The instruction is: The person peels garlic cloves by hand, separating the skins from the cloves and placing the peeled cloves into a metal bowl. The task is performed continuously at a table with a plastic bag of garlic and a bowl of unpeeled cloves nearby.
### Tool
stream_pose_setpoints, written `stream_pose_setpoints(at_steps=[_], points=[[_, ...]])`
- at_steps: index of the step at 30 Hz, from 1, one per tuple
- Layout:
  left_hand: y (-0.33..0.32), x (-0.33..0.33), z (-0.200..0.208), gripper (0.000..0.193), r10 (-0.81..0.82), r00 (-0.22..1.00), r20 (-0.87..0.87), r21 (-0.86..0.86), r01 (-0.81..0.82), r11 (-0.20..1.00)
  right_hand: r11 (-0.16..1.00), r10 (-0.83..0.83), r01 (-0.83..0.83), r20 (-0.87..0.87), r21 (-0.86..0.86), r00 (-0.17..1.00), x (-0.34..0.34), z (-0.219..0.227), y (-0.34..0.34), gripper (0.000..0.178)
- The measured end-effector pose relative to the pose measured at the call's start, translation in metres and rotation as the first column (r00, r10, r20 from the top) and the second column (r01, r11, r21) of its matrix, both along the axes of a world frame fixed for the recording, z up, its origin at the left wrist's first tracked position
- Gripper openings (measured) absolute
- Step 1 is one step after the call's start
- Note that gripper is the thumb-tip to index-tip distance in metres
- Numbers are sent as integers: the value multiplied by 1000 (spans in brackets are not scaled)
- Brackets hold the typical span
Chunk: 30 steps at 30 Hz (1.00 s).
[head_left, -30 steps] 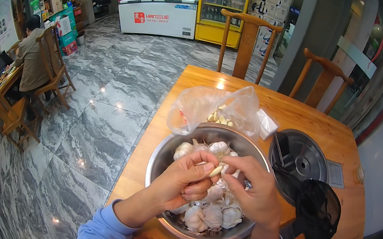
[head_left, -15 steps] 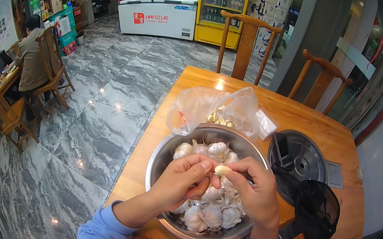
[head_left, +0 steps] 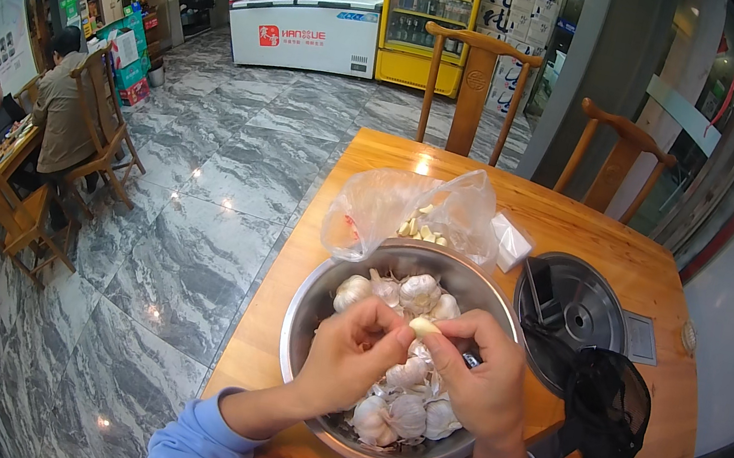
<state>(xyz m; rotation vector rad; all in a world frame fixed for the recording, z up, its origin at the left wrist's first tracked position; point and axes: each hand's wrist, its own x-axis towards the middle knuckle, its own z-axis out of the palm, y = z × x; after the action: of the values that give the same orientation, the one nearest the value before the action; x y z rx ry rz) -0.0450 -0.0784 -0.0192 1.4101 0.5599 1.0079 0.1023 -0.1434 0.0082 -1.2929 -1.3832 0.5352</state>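
Observation:
A pale garlic clove (head_left: 425, 326) is held over a wide steel bowl (head_left: 304, 301). My right hand (head_left: 490, 374) pinches it between thumb and forefinger. At the clove's left end, the thumb and forefinger of my left hand (head_left: 349, 350) are closed on it too. Below my hands, several whole garlic bulbs (head_left: 399, 414) lie in the bowl among loose papery skins, partly covered by my fingers. Just beyond the bowl's far rim, a clear plastic bag (head_left: 369, 205) lies open with several peeled cloves (head_left: 422, 231) in it.
A white tissue pack (head_left: 510, 241) sits right of the bag. Right of the bowl, a round dark metal burner well (head_left: 600, 317) is set into the wooden table (head_left: 269, 349), with a black phone-like object and a black mesh bag (head_left: 609, 405) by it. Wooden chairs (head_left: 472, 91) stand at the far side.
My left hand's fingers have drawn in tighter, its thumb now pressed at the clove's left end. The clove is more covered by my fingers than before.

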Motion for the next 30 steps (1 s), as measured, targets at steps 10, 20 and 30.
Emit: stream_pose_setpoints(at_steps=[10,20,30], points=[[0,-8,3,15,261,940,-218,837,42,546,987,67,-139,-593,-76,803,8,2,-2,10],[-1,2,-4,12,31,984,-176,516,66,854,840,-496,404,210,363,843,23,30,12,27],[26,-6,-6,28,-11,810,586,-677,497,543,994,81,-101,403,29,911,-6,3,-1,22]])
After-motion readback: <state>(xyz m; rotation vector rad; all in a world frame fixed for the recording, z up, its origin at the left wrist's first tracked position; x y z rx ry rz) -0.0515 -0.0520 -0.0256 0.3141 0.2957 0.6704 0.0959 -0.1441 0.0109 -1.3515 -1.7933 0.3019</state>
